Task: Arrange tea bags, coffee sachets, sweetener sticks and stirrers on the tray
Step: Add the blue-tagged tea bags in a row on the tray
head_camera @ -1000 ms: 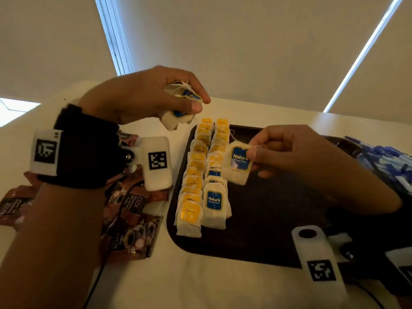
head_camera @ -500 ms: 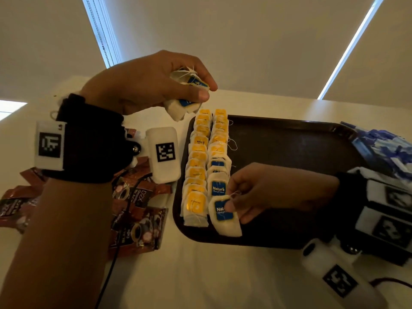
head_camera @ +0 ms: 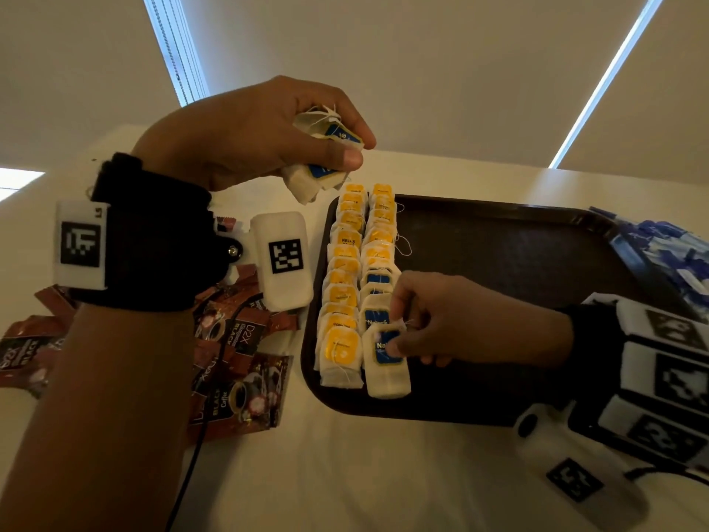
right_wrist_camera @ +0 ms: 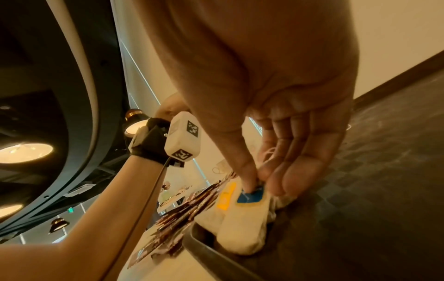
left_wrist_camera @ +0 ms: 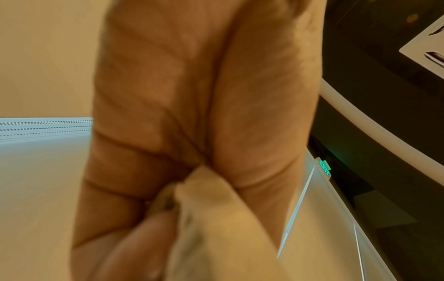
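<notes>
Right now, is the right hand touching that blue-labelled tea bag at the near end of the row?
Touching. The right wrist view shows the right hand with its thumb tip pressed onto the label of the blue-labelled tea bag on the tray.

Soft, matt paper tea bags (head_camera: 385, 372) lie on a dark tray (head_camera: 518, 263) with textured floor; coffee sachets (head_camera: 238, 393) look glossy foil.

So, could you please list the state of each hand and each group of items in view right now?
left hand: raised beside the tray, gripping a bunch of tea bags
right hand: fingertips pinching the nearest blue-tagged tea bag
tray: two overlapping rows of tea bags along its left side
coffee sachets: piled on the table, off the tray
blue sticks: heaped past the tray's right edge
</notes>
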Demonstrator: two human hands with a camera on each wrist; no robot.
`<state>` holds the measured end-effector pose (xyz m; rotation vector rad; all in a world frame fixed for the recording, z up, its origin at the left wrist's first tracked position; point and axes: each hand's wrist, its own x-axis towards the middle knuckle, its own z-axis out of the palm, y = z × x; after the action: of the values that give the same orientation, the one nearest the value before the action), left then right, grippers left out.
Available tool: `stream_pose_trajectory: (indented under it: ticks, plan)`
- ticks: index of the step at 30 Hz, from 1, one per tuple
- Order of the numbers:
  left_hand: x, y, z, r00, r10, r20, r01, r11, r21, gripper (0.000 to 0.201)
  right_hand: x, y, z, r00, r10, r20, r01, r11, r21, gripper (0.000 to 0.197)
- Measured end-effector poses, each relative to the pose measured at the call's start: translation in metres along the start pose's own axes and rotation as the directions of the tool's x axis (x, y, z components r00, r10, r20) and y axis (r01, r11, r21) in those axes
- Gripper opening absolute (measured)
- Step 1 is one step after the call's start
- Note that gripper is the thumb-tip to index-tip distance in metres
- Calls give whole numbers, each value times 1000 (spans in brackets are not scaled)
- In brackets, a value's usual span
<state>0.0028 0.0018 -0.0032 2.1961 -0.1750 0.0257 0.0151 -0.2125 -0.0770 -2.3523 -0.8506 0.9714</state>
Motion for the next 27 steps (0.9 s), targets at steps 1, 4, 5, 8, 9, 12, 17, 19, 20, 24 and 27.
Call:
stream_pose_trajectory:
  ticks: [1, 4, 5, 8, 9, 12, 17, 19, 20, 24, 27]
  plan:
    - [0, 0, 0, 1000, -3, 1, 3, 1000, -3, 29, -1, -1, 0, 999, -22, -26, 20, 998, -63, 29]
    - [1, -1, 0, 1000, -9, 0, 9, 1000, -8, 29, -7, -3, 0, 991, -124, -58, 104, 959, -263, 31]
    - [1, -2, -1, 1000, -11, 0, 11, 1000, -15, 29, -8, -4, 0, 988, -148, -39, 130, 947, -293, 30]
    - [2, -3, 0, 1000, -20, 3, 20, 999, -27, 29, -11, -5, 4, 983, -183, 24, 181, 925, -333, 24]
    - [3, -3, 0, 1000, -22, 4, 22, 999, -28, 29, -10, -6, 6, 979, -202, 29, 200, 917, -345, 22]
    - [3, -5, 1, 1000, -17, 10, 17, 999, -31, 30, -4, -5, 13, 969, -246, 28, 236, 884, -403, 22]
    - [4, -6, 1, 1000, -11, 20, 12, 999, -44, 32, 4, -5, 12, 968, -247, 31, 240, 894, -377, 25]
    - [5, -7, 1, 1000, -11, 24, 12, 999, -38, 32, 5, -5, 11, 967, -252, 32, 246, 902, -355, 26]
    - [6, -7, 2, 1000, -13, 26, 13, 999, -30, 33, 6, -5, 11, 968, -250, 35, 246, 906, -343, 26]
    - [8, -8, 5, 999, -23, 30, 23, 999, -25, 31, 7, -6, 11, 969, -245, 33, 240, 902, -359, 27]
    - [9, -8, 6, 999, -14, 35, 15, 1000, -27, 27, 6, -4, 11, 970, -243, 24, 235, 903, -360, 27]
